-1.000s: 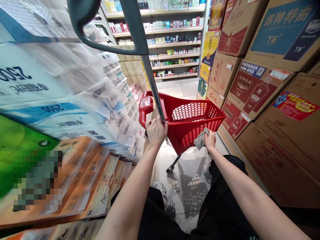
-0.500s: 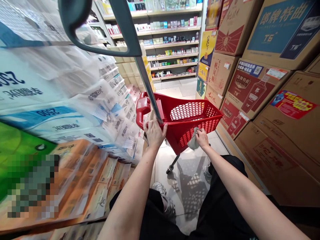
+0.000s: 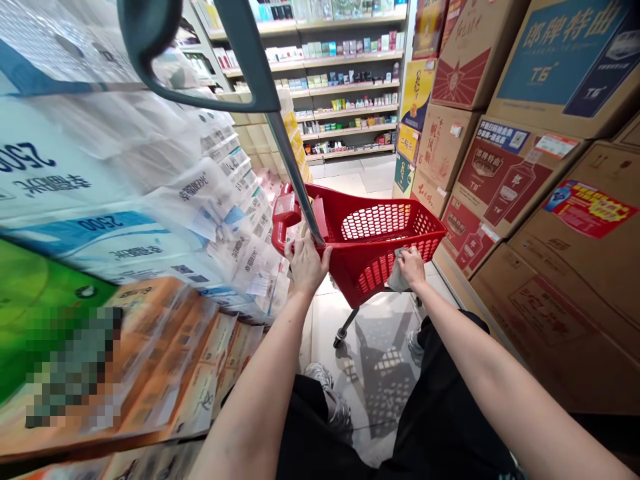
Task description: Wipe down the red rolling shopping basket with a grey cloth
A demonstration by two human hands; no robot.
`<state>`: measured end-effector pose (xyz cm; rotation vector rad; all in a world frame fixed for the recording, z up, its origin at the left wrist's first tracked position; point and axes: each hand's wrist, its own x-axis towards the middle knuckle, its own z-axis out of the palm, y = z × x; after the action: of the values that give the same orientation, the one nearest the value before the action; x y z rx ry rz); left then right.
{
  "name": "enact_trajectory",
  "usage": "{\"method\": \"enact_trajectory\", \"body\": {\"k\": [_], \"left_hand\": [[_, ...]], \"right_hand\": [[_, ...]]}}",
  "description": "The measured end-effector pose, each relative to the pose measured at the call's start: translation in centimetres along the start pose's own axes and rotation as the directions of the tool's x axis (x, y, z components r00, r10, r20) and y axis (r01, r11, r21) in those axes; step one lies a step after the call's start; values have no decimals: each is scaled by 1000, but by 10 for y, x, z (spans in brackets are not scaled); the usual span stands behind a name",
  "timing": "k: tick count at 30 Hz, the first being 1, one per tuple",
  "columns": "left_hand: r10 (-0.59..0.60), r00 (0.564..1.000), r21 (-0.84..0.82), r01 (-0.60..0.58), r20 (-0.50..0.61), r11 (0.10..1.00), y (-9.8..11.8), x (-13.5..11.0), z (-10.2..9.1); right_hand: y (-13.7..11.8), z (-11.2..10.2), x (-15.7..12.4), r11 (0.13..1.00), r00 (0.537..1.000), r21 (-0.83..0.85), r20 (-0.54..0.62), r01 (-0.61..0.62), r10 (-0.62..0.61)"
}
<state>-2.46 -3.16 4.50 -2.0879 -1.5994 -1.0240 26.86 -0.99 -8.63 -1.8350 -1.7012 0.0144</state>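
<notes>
A red shopping cart basket [image 3: 360, 267] with perforated sides stands in front of me on wheeled legs. My left hand [image 3: 307, 265] is closed over its near left rim, beside the metal pole [image 3: 296, 173] that rises to a large grey handle [image 3: 220, 105]. Against the basket's near side, my right hand [image 3: 411, 267] grips a pale grey cloth [image 3: 397, 279], which hangs below the fingers. The right fingertips are close to the upper rim. Nothing shows inside the visible part of the basket.
Stacked cartons [image 3: 505, 187] line the right side. Plastic-wrapped paper packs [image 3: 150, 180] are piled on the left, with orange packs [image 3: 165, 347] lower down. Shelves of small goods [image 3: 345, 87] stand ahead. My shoes rest on the tiled floor [image 3: 325, 320].
My right hand has slid right and slightly up along the basket's side with the cloth. My left hand stays on the rim, and the cart has hardly moved.
</notes>
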Motion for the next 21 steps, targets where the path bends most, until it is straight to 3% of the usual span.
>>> {"method": "enact_trajectory", "body": {"k": [4,7,12,21], "left_hand": [[-3,1000,-20,3,30,1000,-2,0,-2],[-13,1000,-20,14,26,1000,-1,-1,-2],[3,1000,-3,-3,2,1000,-2,-1,0],[26,1000,27,-26,-9,999,-10,-1,-1]], "right_hand": [[-5,-4,-14,993,993,44,40,112,-114],[-22,2,-27,988,985,17,67,156,-156],[-50,15,-25,994,992,-69,94,87,-81],[-34,6,-31,980,969,18,151,196,-197]]}}
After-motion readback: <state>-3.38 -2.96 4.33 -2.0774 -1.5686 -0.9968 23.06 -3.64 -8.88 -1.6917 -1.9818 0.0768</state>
